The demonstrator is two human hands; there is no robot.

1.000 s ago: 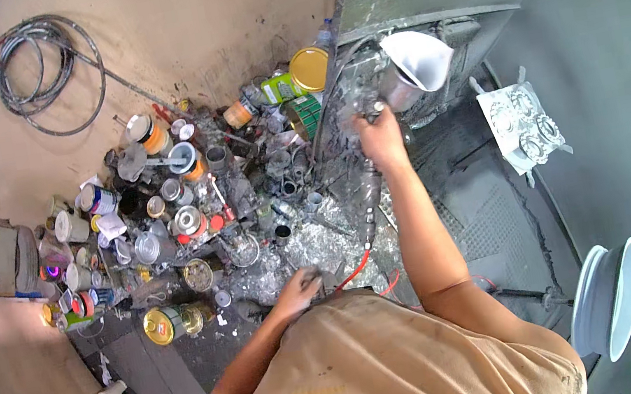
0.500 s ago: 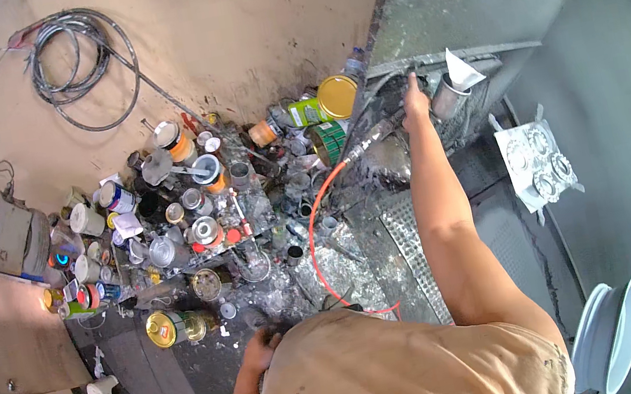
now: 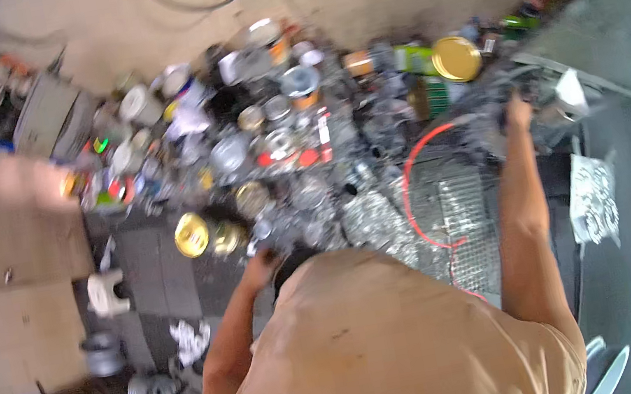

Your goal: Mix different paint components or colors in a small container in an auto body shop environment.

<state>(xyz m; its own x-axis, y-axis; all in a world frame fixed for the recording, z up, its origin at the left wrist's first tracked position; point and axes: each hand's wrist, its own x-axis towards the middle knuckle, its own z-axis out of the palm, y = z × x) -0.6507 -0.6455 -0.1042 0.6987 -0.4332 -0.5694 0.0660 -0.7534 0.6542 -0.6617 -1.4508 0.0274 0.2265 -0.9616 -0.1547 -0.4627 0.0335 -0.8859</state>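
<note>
My right arm reaches to the far right, and the right hand is at a dark, paint-crusted spot where an orange-red hose leads up. Motion blur smears its fingers, so its grip is unclear. Right beside it stands a metal cup with a white paper cone in its top. My left hand is low, left of my body, near a black thing partly hidden by my shirt. Its fingers are blurred too, and no held object can be made out.
A messy bench full of paint cans and cups spans the back. A gold-lidded can stands on the dark floor. A white stool and wheel rims are at left. A metal grating and a silver-coated sheet lie at right.
My view has swung toward the left, so the bench and my right hand appear further right. The right hand stays beside the cup with the paper cone. The left hand remains low.
</note>
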